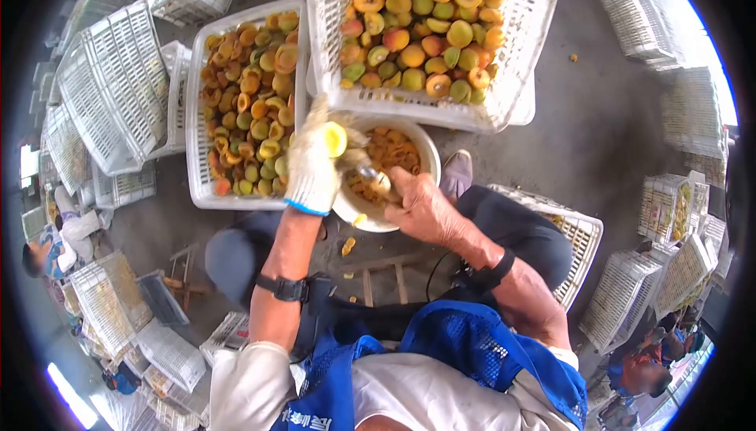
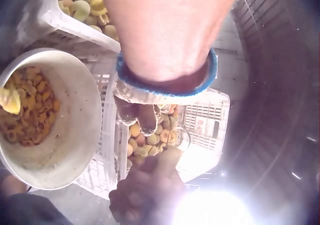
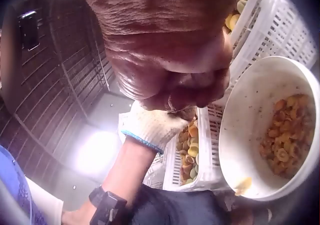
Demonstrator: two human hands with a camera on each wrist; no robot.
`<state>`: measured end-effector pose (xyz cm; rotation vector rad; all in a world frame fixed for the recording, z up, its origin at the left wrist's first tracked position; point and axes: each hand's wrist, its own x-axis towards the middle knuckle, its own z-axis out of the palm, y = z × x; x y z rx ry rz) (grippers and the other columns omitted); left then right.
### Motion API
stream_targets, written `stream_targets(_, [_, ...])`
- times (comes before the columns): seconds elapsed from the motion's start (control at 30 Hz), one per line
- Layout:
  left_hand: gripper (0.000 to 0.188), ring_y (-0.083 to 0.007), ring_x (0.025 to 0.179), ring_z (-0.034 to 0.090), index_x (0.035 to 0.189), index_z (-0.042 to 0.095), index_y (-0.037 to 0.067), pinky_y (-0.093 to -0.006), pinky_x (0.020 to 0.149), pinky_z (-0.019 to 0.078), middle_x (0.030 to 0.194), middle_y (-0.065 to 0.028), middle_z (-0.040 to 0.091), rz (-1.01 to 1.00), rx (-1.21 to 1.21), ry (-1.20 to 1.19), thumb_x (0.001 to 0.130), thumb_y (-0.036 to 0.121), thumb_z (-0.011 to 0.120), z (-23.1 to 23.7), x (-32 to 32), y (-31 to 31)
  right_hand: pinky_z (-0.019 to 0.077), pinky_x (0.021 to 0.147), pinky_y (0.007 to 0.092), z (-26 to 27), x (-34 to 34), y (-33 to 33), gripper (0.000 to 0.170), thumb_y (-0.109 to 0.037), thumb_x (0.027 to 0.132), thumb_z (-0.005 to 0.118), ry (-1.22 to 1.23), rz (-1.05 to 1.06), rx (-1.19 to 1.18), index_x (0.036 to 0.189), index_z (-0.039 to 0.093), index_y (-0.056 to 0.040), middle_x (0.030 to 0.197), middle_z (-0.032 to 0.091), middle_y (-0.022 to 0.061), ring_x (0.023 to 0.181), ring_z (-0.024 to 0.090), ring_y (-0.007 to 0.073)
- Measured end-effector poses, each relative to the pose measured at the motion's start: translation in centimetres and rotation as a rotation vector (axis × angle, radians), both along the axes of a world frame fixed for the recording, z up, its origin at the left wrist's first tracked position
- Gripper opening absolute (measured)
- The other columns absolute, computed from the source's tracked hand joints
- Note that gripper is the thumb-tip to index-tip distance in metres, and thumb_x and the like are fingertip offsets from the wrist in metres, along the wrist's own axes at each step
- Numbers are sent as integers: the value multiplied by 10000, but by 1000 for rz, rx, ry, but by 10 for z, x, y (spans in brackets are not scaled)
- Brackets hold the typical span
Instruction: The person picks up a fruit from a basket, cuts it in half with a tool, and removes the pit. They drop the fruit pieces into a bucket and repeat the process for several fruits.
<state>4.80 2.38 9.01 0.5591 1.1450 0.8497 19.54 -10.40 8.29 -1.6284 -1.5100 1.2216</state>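
My left hand (image 1: 311, 163), in a white glove with a blue cuff, holds a yellow apricot half (image 1: 335, 140) above the white bucket (image 1: 431, 155). My bare right hand (image 1: 425, 207) grips a short tool (image 1: 378, 182) with a shiny metal end, close to the gloved fingers; its exact kind is blurred. Orange fruit pieces (image 1: 394, 147) lie in the bucket. In the left wrist view my right hand (image 2: 147, 190) is blurred. The right wrist view shows the gloved left hand (image 3: 150, 125) beyond the right fist. A yellow scrap (image 3: 243, 186) clings to the bucket's rim.
A white crate (image 1: 520, 53) of halved apricots stands ahead, on another crate. A second crate (image 1: 194, 116) of darker halves is at the left. Another crate (image 1: 583, 250) stands by the right leg. Stacked crates (image 1: 118, 85) line both sides, with people (image 1: 71, 230) among them.
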Motion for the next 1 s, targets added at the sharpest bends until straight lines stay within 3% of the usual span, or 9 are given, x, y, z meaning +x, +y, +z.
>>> stream_targets(0.1, [459,-194,534,634,1169,649,-10,-304,475,539,742,-101,678,11,-1,-13,1052,423,550,8,-20,21,517,690,546,3,1,1,248,-132,784,655,55,-30,45,928,519,18,724,595,326,799,616,538])
stream_targets(0.23, [565,-156,497,606,1176,660,-4,-301,496,524,710,-73,656,131,177,224,1032,534,559,32,-35,48,501,653,416,-1,7,4,222,-37,819,651,52,-133,102,998,540,31,711,588,163,654,589,289])
stream_targets(0.3, [680,-273,718,710,1282,633,-25,-377,695,579,907,-165,727,-69,218,633,1032,593,497,30,-56,65,506,648,341,-25,17,11,269,-61,846,661,52,-285,227,1083,574,31,792,625,5,721,563,128])
stream_targets(0.37, [737,-450,1334,495,1409,565,4,-489,1114,397,1422,-242,576,-350,606,1546,1055,605,327,39,-61,68,463,602,299,12,32,21,136,-70,895,687,312,-486,-37,954,583,-3,771,600,-2,699,550,90])
stream_targets(0.47, [597,-408,1254,580,1394,594,51,-490,1082,441,1372,-229,619,-328,917,1738,1092,487,321,43,-74,61,472,577,309,18,56,30,168,-123,905,716,392,-591,-85,961,594,-22,746,603,-3,653,577,102])
stream_targets(0.57, [394,-365,1086,669,1411,579,84,-472,951,546,1257,-182,684,-396,1050,1658,1091,258,430,51,-66,40,491,551,363,1,66,55,251,-172,890,752,299,-628,-96,966,584,-2,688,615,54,554,594,193])
stream_targets(0.7, [445,-216,760,716,1173,698,17,-333,697,550,918,-129,734,-250,191,636,1020,429,631,75,-33,19,513,744,502,-11,71,141,359,-206,826,782,-325,-421,288,975,556,29,855,671,263,853,663,457])
stream_targets(0.83, [512,-150,653,689,1108,694,-15,-270,633,528,827,-79,711,-258,329,402,1009,484,639,71,-35,14,519,772,533,-28,59,223,376,-240,824,780,-493,-498,177,1011,578,16,914,689,269,917,658,476])
stream_targets(1.0, [492,-170,601,677,1122,689,-14,-275,555,542,788,-88,689,-11,-83,150,1014,463,640,63,-42,23,529,801,504,-72,43,265,416,-304,810,770,-683,-601,180,1014,610,21,890,701,256,907,675,467])
